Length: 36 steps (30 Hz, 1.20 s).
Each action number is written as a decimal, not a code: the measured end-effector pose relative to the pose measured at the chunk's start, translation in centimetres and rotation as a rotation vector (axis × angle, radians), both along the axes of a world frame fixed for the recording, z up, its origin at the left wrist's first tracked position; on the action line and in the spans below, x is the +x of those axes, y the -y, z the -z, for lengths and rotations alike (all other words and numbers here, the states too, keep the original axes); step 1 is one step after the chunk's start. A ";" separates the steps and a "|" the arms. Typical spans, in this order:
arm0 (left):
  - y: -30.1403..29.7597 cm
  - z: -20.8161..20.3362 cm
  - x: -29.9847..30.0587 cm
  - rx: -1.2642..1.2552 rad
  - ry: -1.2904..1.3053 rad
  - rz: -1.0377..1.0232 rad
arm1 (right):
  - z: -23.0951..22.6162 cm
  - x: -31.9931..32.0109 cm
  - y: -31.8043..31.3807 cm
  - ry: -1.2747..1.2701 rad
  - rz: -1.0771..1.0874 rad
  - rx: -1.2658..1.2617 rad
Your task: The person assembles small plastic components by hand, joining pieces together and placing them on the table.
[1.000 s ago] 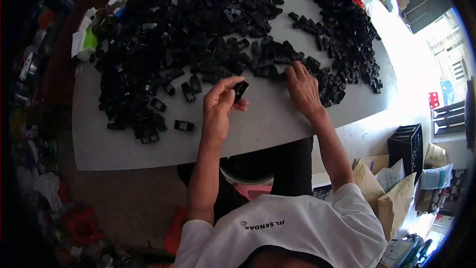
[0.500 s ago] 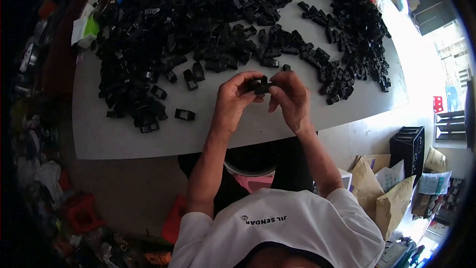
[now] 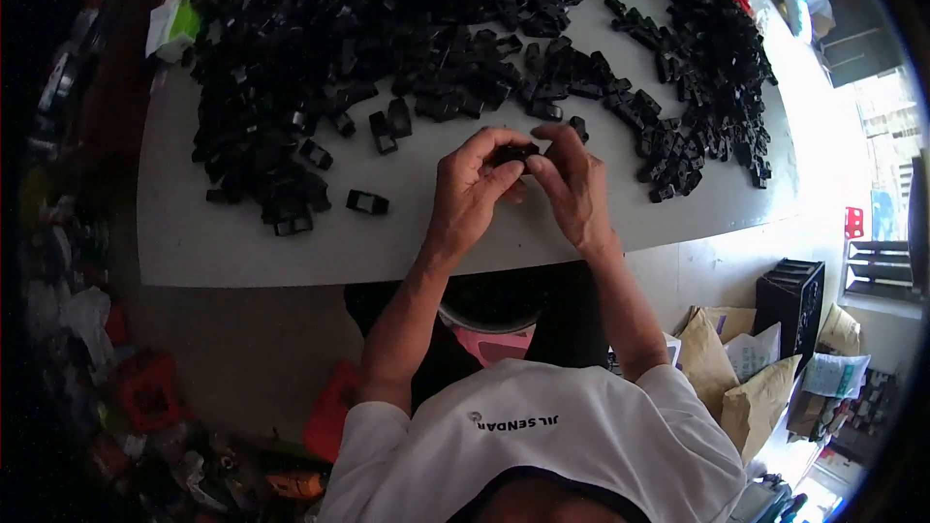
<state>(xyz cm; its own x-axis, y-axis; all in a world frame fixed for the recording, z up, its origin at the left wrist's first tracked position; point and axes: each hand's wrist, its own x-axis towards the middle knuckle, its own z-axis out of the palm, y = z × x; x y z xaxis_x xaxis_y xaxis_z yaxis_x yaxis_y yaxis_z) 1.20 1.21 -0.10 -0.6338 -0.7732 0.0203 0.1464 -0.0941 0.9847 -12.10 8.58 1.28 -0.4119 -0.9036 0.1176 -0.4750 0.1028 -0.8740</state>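
Note:
Above the table's near part, my left hand (image 3: 467,196) is closed on a small black plastic part (image 3: 515,152), with the thumb on its near side and the fingers curled behind it. My right hand (image 3: 575,192) pinches the right end of that part between thumb and forefinger. The fingers cover much of the part, so its exact shape is hard to make out. Just beyond my right fingertips lies another black part (image 3: 578,126). A lone black housing with an opening (image 3: 367,201) rests left of my left hand.
A large heap of black plastic parts (image 3: 291,87) spreads over the table (image 3: 407,247) at the left and middle. Another heap (image 3: 712,58) lies on the right. Below the table stand a black crate (image 3: 790,305), paper bags (image 3: 760,407) and a red stool-like object (image 3: 334,412).
The black part has turned and sits deeper between my fingers. The view has shifted slightly, and another person's hand at the far edge has left it.

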 end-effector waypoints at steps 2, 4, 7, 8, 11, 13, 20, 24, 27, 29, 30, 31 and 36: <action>0.0 -0.3 0.2 0.076 -0.075 0.027 | -0.2 -0.2 -0.1 0.327 -0.088 0.008; -0.8 -0.4 0.2 0.092 -0.109 0.049 | 0.6 -0.5 -0.8 0.380 -0.107 -0.039; -0.5 -1.4 0.8 0.033 -0.088 0.117 | 0.6 -0.5 -1.9 0.389 -0.103 -0.101; 0.2 -1.5 1.3 -0.071 0.023 0.055 | 0.3 0.1 -2.8 0.190 -0.023 -0.055; 2.6 -0.9 3.0 -0.753 0.585 -0.456 | 1.7 2.2 -6.8 -0.329 -0.135 -0.186; 3.1 -1.5 3.1 -0.851 0.925 -0.629 | 3.9 4.0 -9.5 -0.510 -0.374 -0.126; 5.1 1.0 3.2 -0.814 1.364 -0.588 | 4.8 2.6 -10.0 -0.507 -0.515 -0.260; 4.3 0.6 3.5 -0.869 1.160 -0.662 | -0.4 -3.4 -5.4 -0.589 -0.185 -0.121; 3.6 -0.3 2.7 -0.698 0.756 -0.662 | 0.0 -6.5 -0.8 -0.546 0.038 0.011; 2.7 -0.6 1.8 -0.468 0.541 -0.575 | 0.9 -7.3 0.6 -0.583 0.037 0.038; 1.9 -0.5 1.0 -0.343 0.359 -0.456 | 1.3 -7.5 0.8 -0.620 0.036 0.074; 1.5 -0.5 0.6 -0.218 0.181 -0.340 | 1.7 -7.6 0.9 -0.619 0.035 0.074; 1.5 0.3 0.5 0.057 0.043 -0.066 | 0.0 -7.3 -0.3 -0.285 -0.098 0.101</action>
<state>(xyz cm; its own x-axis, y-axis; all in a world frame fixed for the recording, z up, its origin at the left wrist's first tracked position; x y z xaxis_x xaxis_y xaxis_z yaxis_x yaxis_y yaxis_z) 1.69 -0.26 -0.36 -0.5806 -0.8126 -0.0512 0.1120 -0.1420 0.9835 -19.38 8.84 1.33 -0.2857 -0.9504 0.1234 -0.7115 0.1241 -0.6916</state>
